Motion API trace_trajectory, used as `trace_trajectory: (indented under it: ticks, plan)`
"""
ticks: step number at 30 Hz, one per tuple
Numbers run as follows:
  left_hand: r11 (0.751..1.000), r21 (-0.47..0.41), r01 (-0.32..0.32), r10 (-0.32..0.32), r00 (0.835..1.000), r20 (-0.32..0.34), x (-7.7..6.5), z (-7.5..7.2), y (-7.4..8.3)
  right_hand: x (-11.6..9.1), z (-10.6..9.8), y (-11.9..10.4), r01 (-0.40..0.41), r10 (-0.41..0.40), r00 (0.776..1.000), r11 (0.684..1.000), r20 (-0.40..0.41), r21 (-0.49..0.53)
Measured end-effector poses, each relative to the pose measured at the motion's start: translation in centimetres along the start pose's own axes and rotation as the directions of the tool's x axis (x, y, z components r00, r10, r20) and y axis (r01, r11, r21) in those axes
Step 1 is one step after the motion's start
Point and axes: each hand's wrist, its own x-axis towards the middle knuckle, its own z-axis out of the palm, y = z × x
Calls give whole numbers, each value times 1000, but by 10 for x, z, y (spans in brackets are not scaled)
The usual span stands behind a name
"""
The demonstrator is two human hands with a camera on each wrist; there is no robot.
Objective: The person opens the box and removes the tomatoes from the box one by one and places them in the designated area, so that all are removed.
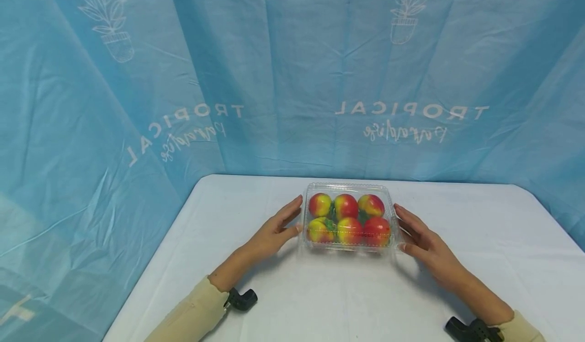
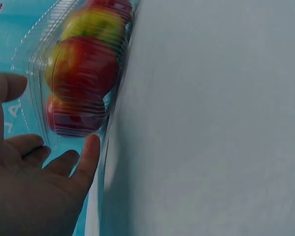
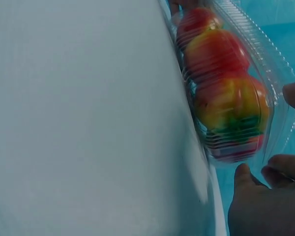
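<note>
Table (image 1: 338,301): white-covered; the container appears to rest on it, toward the far edge.
Clear container (image 1: 343,188): located between the two hands, lid apparently closed. Judged light in itself, with most of the weight in the contents. Thin walls, likely springy and smooth; may flex or crack under a hard squeeze.
Container hold points: both short sides, low on the walls, with even, light inward pressure. Support from below is advisable.
Left hand (image 1: 276,230): at the container's left side, fingers extended forward, thumb spread toward the near corner; not clamped.
Right hand (image 1: 422,240): mirrors the left at the right side, fingers loosely extended; not clamped. Hands are well apart, one per side. Firm contact cannot be confirmed.
Fruits (image 1: 346,206): six, round, red and yellow, in two rows of three. Likely to roll if the container is tilted.
Rim (image 3: 259,34): thin, beaded edge; a poor lifting point, as the lid may pop.
</note>
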Motion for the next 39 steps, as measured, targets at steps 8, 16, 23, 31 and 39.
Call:
trace_trajectory:
  ticks: [8, 16, 23, 31, 39]
  plan:
    - [999, -48, 7, -1, 993, 116, 0, -8, -5, 0, -9, 8, 54, -55, 996, 998, 65, 23]
    - [999, -45, -21, 27, 990, 141, 0, -11, -6, 0, -15, 12, 22, -24, 994, 1000, 107, 17]
    - [999, -19, -51, 53, 987, 154, 0, -14, -8, 1, -16, 8, 17, -17, 993, 1000, 116, -2]
    - [995, 17, -100, 97, 985, 140, 0, -16, -8, 1, -18, 8, 49, -47, 991, 999, 128, -13]
    - [992, 48, -121, 115, 988, 104, 1, -17, -9, 1, -18, 8, 60, -55, 991, 997, 119, -40]
